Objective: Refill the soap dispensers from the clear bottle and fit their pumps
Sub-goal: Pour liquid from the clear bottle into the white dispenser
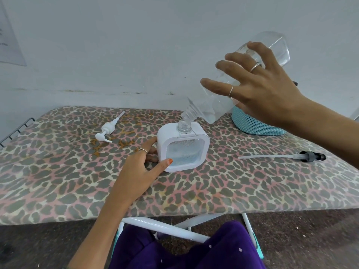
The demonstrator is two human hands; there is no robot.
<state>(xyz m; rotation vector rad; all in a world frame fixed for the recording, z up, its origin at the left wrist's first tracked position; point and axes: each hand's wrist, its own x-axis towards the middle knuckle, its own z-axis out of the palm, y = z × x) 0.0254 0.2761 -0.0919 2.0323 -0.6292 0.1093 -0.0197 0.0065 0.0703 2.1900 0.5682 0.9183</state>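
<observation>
A square white soap dispenser (182,147) with a clear front window stands upright mid-table, its neck uncapped and some liquid in the bottom. My left hand (139,164) grips its left side, thumb on the front corner. My right hand (260,88) holds the large clear bottle (213,105) tilted steeply, its threaded mouth just above the dispenser's neck. A white pump (107,129) lies on the table at the left. A black-headed pump with a long clear tube (281,156) lies at the right.
The table is an ironing board with a leopard-print cover (194,191), its near edge just above my purple-clad lap. A teal woven basket (254,123) sits at the back right, under the bottle. A white wall runs close behind the board.
</observation>
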